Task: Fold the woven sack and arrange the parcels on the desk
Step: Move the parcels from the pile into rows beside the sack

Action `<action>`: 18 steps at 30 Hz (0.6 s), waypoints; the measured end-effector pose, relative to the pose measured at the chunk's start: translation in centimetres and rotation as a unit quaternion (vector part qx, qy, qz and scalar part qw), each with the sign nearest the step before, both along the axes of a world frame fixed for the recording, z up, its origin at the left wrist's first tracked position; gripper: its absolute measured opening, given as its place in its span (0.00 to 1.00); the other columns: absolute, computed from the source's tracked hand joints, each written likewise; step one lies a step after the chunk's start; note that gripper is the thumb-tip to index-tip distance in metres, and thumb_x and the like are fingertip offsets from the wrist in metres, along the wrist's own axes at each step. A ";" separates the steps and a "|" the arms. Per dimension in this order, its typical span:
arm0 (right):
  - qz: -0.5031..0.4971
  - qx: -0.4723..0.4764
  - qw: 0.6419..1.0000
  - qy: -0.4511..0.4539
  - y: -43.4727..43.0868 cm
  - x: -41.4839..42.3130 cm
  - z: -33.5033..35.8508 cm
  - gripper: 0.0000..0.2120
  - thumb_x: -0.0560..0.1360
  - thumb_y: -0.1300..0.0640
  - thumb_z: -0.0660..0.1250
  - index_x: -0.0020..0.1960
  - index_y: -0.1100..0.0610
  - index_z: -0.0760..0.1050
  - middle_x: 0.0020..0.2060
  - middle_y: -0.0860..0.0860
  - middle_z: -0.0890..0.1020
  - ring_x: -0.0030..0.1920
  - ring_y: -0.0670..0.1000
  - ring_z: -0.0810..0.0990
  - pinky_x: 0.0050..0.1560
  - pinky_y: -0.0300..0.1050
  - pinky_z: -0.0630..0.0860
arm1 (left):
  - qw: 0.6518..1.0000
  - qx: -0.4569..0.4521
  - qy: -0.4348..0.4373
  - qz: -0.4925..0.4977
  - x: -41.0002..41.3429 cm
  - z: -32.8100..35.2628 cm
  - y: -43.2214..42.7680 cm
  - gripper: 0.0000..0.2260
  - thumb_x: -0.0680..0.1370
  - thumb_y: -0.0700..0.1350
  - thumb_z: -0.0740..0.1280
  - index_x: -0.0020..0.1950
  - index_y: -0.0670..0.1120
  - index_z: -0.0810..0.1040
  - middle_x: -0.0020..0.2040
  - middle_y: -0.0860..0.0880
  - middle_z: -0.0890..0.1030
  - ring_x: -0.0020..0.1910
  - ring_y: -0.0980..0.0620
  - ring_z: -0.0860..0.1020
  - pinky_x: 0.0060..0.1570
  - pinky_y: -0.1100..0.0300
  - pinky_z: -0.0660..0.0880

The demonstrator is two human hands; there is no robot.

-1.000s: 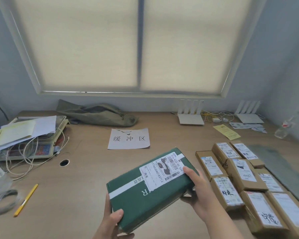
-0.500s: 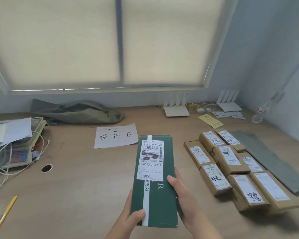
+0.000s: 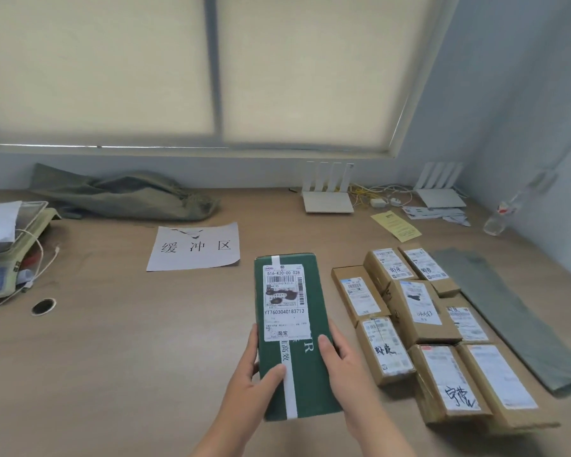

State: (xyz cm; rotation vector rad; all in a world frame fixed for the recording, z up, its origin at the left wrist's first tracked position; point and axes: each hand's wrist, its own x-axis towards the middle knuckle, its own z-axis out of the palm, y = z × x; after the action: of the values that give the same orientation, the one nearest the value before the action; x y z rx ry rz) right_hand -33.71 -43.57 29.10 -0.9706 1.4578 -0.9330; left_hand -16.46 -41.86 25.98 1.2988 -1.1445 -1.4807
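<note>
Turned lengthwise since a sec ago, green cardboard parcel w/ white label (image 3: 292, 334) is gripped by left hand (image 3: 251, 374) & right hand (image 3: 346, 367) over desk's (image 3: 129, 357) near edge; brown cardboard parcels (image 3: 422, 328) grouped by right edge, flat grey-green woven sack (image 3: 508, 318) beside them looks folded; green one left to place.

Both forearms reaching in from 6 o'clock; left hand (image 3: 256, 379) and right hand (image 3: 342, 366) clamped on opposite long edges of the green rectangular cardboard parcel (image 3: 305, 364), thumbs lying on top.

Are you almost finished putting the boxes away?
Partly. A flat folded sack lies beside the brown parcels already lined up. The left hand and right hand hold the green parcel, not yet placed. A crumpled sack waits behind.
</note>
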 end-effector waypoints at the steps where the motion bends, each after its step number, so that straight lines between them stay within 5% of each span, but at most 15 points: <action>1: -0.001 0.002 1.000 0.007 -0.8 -1.1 -0.4 0.18 0.84 0.49 0.59 0.71 0.32 0.69 0.52 0.36 0.85 0.49 0.41 0.85 0.48 0.44 0.83 | 1.000 0.005 -0.003 0.003 -1.3 -0.3 -0.7 0.36 0.73 0.50 0.68 0.76 0.72 0.56 0.63 0.60 0.82 0.62 0.54 0.81 0.63 0.50 0.78; 4: 0.007 0.017 0.999 0.031 -3.1 -4.3 -1.9 0.17 0.85 0.51 0.57 0.66 0.30 0.68 0.52 0.37 0.85 0.46 0.40 0.85 0.44 0.41 0.82 | 0.999 0.022 -0.024 0.011 -5.0 -1.3 -2.8 0.34 0.75 0.48 0.67 0.75 0.73 0.57 0.61 0.63 0.82 0.58 0.56 0.82 0.62 0.52 0.78; 9: 0.045 0.038 0.996 0.068 -6.7 -8.8 -5.3 0.20 0.83 0.52 0.62 0.69 0.34 0.65 0.59 0.39 0.81 0.55 0.43 0.83 0.53 0.45 0.83 | 0.997 0.064 -0.045 0.028 -9.8 -4.3 -6.4 0.33 0.79 0.41 0.65 0.75 0.70 0.59 0.59 0.67 0.82 0.55 0.60 0.83 0.62 0.53 0.78; 18: 0.074 0.059 0.991 0.096 -11.3 -11.9 -10.2 0.29 0.82 0.56 0.63 0.79 0.39 0.58 0.68 0.43 0.77 0.59 0.41 0.79 0.44 0.33 0.79 | 0.991 0.096 -0.057 0.077 -13.9 -8.9 -10.3 0.30 0.79 0.43 0.65 0.71 0.72 0.62 0.61 0.66 0.81 0.58 0.60 0.82 0.63 0.51 0.78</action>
State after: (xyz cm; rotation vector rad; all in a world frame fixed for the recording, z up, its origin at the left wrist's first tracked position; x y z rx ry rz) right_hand -45.61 -54.85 18.86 -1.0876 1.5601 -0.6523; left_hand -30.39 -52.21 17.07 1.5847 -0.9675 -1.4441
